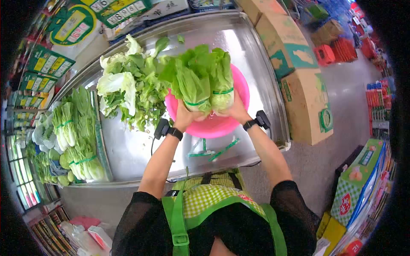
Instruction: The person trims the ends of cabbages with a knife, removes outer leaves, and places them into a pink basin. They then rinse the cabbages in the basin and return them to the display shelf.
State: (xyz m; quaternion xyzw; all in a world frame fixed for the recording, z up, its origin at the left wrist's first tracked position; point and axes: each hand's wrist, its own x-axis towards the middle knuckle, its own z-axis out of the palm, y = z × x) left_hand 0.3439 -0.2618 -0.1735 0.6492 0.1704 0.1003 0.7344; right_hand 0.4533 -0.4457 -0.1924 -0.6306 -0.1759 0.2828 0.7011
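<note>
Over a pink basin (pixel 243 85) on the metal counter, each of my hands grips a head of leafy lettuce by its pale base. My left hand (pixel 188 117) is closed around the left lettuce (pixel 190 83), which has a green band near its bottom. In my right hand (pixel 235 110) is the other lettuce (pixel 222 79), also banded in green. The two heads are side by side, leaves pointing away from me. Part of the basin is hidden beneath the heads and my hands.
A heap of loose leaves (pixel 128 85) lies left of the basin. Green tape strips (pixel 213 152) rest near the counter's front edge. Banded greens (pixel 83 160) are stacked at the far left behind a divider (pixel 101 136). Cardboard boxes (pixel 301 102) stand along the right side.
</note>
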